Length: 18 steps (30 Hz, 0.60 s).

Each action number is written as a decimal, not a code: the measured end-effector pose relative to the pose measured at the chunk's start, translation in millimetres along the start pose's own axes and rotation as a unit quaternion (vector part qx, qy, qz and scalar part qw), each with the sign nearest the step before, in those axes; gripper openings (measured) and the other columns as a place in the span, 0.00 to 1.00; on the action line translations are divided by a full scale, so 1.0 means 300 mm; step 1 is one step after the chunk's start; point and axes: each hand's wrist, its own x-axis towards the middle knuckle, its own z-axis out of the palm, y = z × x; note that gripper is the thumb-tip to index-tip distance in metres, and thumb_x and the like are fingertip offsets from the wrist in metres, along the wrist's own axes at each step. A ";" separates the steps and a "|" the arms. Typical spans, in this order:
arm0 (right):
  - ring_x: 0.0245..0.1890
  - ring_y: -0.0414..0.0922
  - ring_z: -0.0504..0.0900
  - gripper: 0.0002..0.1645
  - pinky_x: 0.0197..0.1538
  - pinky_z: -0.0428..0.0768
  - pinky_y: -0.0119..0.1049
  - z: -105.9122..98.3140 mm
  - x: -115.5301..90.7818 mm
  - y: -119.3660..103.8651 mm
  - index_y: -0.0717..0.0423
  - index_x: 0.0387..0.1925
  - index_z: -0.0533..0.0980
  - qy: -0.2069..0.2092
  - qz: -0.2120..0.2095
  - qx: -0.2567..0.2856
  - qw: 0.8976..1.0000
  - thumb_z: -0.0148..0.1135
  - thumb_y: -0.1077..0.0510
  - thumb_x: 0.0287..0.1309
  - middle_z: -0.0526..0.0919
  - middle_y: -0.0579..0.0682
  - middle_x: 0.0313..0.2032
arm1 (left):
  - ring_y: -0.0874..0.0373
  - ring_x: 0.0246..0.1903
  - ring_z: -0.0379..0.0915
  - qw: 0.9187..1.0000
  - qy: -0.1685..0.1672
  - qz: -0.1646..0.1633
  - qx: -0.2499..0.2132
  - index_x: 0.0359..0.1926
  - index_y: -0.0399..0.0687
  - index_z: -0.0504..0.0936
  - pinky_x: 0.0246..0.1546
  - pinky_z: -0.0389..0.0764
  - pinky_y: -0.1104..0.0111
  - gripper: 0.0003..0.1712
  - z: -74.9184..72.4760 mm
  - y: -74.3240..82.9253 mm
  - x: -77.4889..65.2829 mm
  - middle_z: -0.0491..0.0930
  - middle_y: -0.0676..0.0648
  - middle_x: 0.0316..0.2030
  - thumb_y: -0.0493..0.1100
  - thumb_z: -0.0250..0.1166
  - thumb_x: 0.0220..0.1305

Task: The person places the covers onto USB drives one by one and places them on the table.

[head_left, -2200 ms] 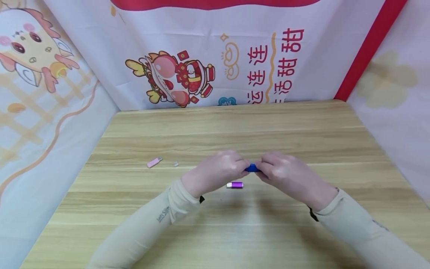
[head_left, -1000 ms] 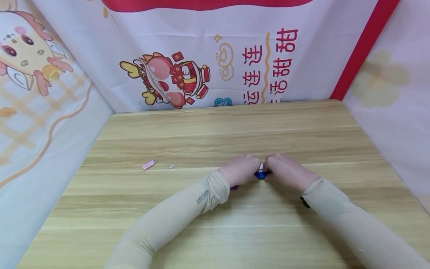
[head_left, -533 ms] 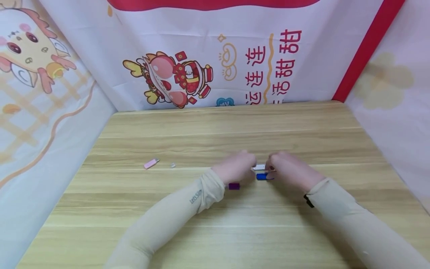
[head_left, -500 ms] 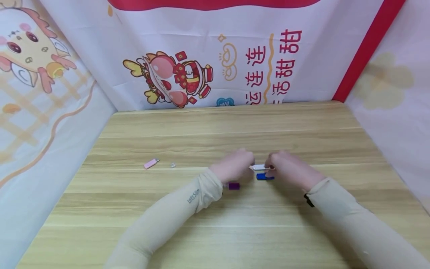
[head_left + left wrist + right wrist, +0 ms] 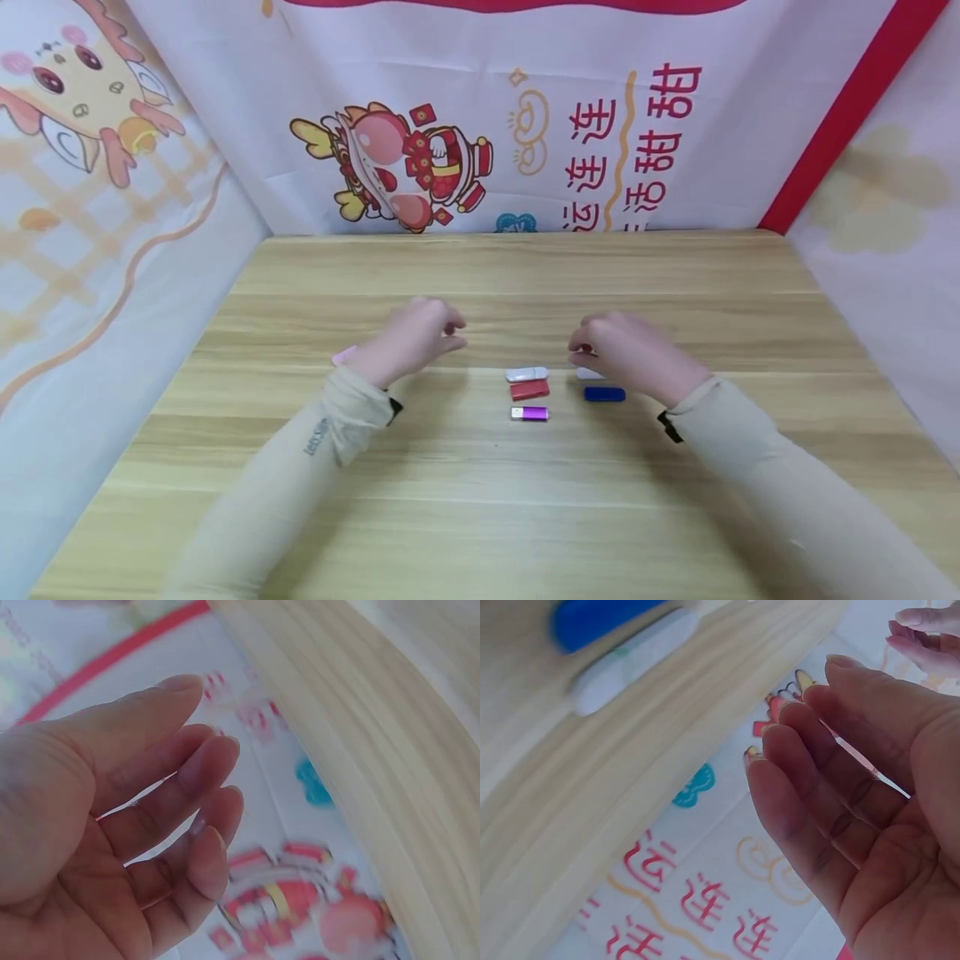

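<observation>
My left hand (image 5: 412, 337) is over the table on the left, holding nothing, its fingers loosely curved in the left wrist view. It partly covers a pink USB stick (image 5: 344, 356). My right hand (image 5: 633, 354), also holding nothing, hovers with bent fingers beside a white stick (image 5: 590, 374), partly covered by it in the head view. A blue stick (image 5: 604, 394) lies just nearer. The right wrist view shows the white stick (image 5: 636, 661) and blue stick (image 5: 604, 621) side by side. Between the hands lie a white capped stick (image 5: 527, 374), a red stick (image 5: 529, 390) and a purple USB stick (image 5: 530, 413).
The wooden table (image 5: 480, 517) reaches back to a white printed cloth (image 5: 450, 75) that hangs along its far edge. More cloth hangs on the left (image 5: 97, 250) and right (image 5: 885, 275).
Both hands were together at the blue and white sticks, which now lie on the table. My left hand has moved well to the left, uncovering the white capped and red sticks.
</observation>
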 end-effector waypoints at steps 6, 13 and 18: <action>0.29 0.39 0.82 0.03 0.36 0.84 0.36 -0.003 0.092 -0.067 0.53 0.34 0.87 -0.013 -0.015 0.002 1.000 0.73 0.58 0.57 0.85 0.45 0.31 | 0.54 0.36 0.80 0.999 0.032 -0.031 0.002 0.46 0.36 0.86 0.41 0.82 0.61 0.14 -0.029 -0.173 -0.074 0.85 0.42 0.37 0.39 0.72 0.61; 0.31 0.38 0.83 0.04 0.39 0.84 0.33 0.028 0.230 -0.171 0.53 0.36 0.87 -0.052 -0.039 0.021 0.998 0.72 0.59 0.58 0.86 0.46 0.33 | 0.49 0.36 0.81 0.996 0.042 -0.072 0.012 0.44 0.33 0.86 0.43 0.81 0.55 0.14 -0.043 -0.331 -0.177 0.86 0.39 0.37 0.39 0.72 0.59; 0.36 0.38 0.84 0.07 0.43 0.83 0.33 0.066 0.328 -0.244 0.52 0.40 0.87 -0.086 -0.046 0.022 0.995 0.70 0.57 0.60 0.87 0.46 0.38 | 0.48 0.38 0.81 0.993 0.039 -0.112 0.007 0.46 0.34 0.86 0.44 0.80 0.51 0.17 -0.038 -0.427 -0.229 0.86 0.39 0.38 0.42 0.71 0.60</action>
